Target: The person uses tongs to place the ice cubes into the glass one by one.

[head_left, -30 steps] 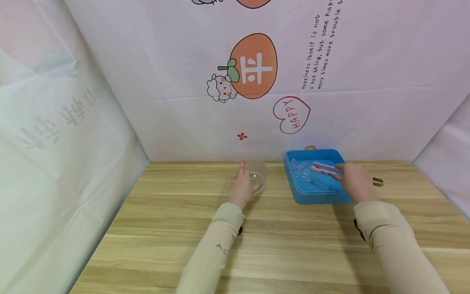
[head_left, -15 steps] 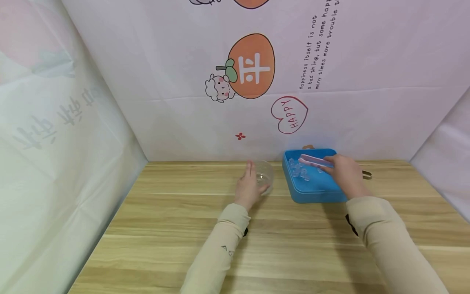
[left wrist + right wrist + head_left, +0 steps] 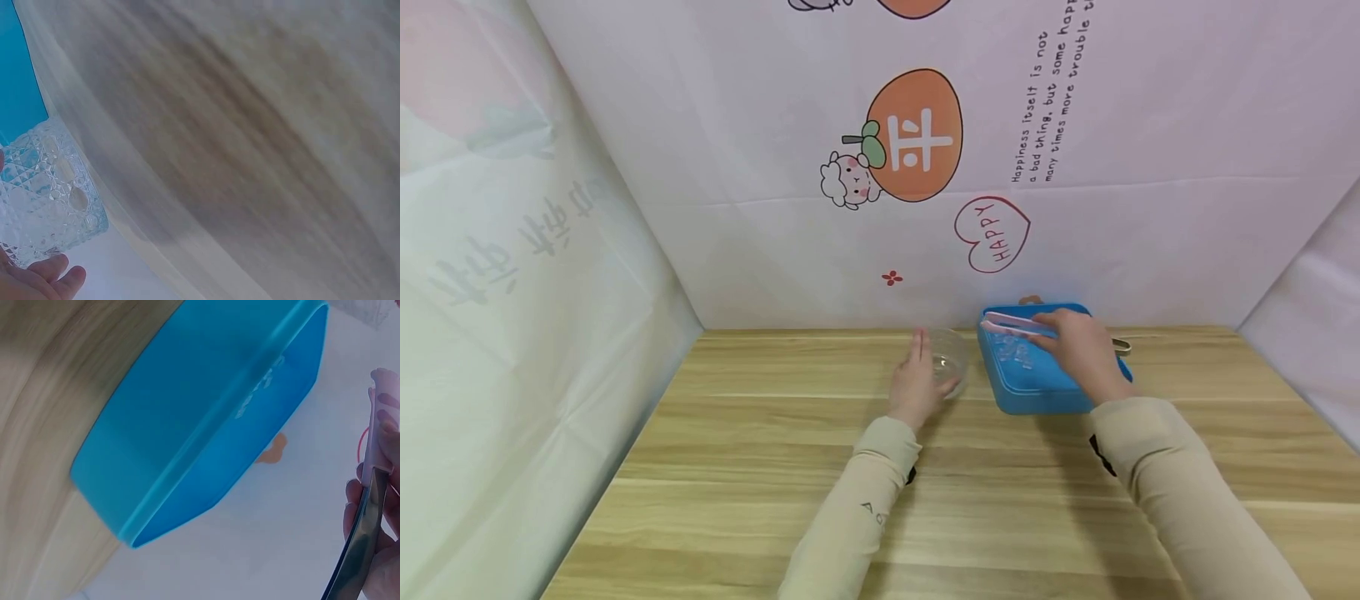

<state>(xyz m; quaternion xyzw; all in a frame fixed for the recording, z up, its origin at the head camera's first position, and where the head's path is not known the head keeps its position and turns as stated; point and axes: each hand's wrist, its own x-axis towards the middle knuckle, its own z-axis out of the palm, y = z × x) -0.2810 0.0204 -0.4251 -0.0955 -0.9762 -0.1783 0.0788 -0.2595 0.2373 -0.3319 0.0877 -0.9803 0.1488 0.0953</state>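
My left hand holds a clear cup on the table, with the thumb at its near side and the fingers along its left. In the left wrist view the cup shows a cut-glass pattern. My right hand grips tongs with pale pink ends and a metal back, seen also as tongs in the right wrist view. Their tips are over the left rim of a blue box. Whether anything sits between the tips is too small to tell. Clear cubes lie in the box's left part.
The wooden table ends at a white printed cloth behind the cup and box. Another white cloth hangs along the left side. A narrow strip of table separates cup and box.
My right hand has carried the tongs leftward, from over the box's middle to its left rim. My left hand and the cup have shifted right, closer to the box.
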